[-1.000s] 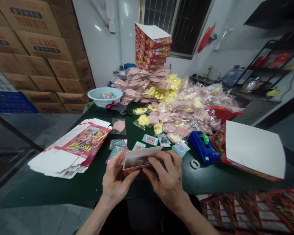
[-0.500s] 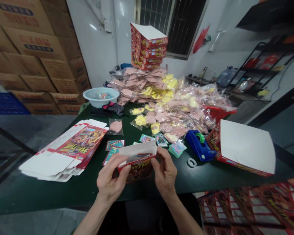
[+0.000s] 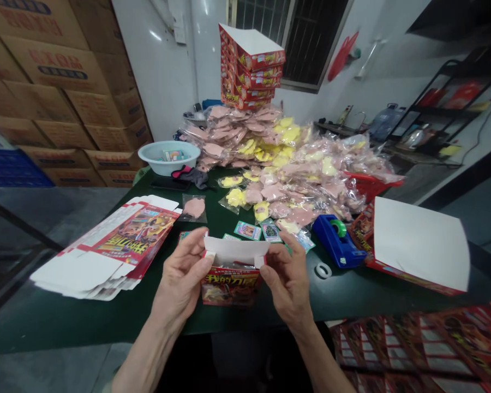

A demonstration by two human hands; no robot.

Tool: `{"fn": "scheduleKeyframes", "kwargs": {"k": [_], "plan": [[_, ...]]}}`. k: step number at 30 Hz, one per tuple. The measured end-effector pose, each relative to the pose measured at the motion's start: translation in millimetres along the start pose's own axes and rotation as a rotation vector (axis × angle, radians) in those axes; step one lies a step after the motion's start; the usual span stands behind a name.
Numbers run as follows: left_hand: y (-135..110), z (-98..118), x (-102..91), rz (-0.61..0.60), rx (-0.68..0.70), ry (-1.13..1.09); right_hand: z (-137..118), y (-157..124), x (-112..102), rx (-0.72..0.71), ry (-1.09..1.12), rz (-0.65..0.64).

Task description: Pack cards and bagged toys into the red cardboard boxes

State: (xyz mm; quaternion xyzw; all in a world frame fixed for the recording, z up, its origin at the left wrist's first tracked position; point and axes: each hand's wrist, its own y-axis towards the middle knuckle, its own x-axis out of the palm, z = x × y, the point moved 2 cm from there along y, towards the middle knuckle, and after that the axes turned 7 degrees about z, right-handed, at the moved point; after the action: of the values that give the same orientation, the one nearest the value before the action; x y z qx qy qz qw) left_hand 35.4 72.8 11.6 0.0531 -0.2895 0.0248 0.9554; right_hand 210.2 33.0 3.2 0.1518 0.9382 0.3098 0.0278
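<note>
Between my hands a small red printed cardboard box (image 3: 231, 286) stands at the table's near side, its white top flap raised at the back. My left hand (image 3: 184, 273) grips the box's left upper edge, thumb on the front corner. On the other side my right hand (image 3: 288, 278) pinches the right upper corner by a small white side flap. Something dark and reddish shows inside the opening, too little to name. Behind the box lie several picture cards (image 3: 247, 230), partly covered by it and my fingers.
Flattened boxes (image 3: 135, 240) are piled at left. Bagged pink and yellow pieces (image 3: 270, 158) heap at the back, with stacked red boxes (image 3: 251, 65) on top. A blue tape dispenser (image 3: 337, 243), a tape ring (image 3: 323, 271) and an open box (image 3: 421, 245) sit right. A basin (image 3: 169, 155) stands back left.
The box's printed front has turned more into view. My fingers have shifted to its upper corners, and the small side flaps now show at the sides. The view has moved slightly.
</note>
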Motion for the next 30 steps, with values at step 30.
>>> {"fn": "scheduleKeyframes", "kwargs": {"k": [30], "plan": [[1, 25, -8.9, -0.431, 0.268, 0.433, -43, -21, 17, -0.263, -0.48, -0.004]]}}
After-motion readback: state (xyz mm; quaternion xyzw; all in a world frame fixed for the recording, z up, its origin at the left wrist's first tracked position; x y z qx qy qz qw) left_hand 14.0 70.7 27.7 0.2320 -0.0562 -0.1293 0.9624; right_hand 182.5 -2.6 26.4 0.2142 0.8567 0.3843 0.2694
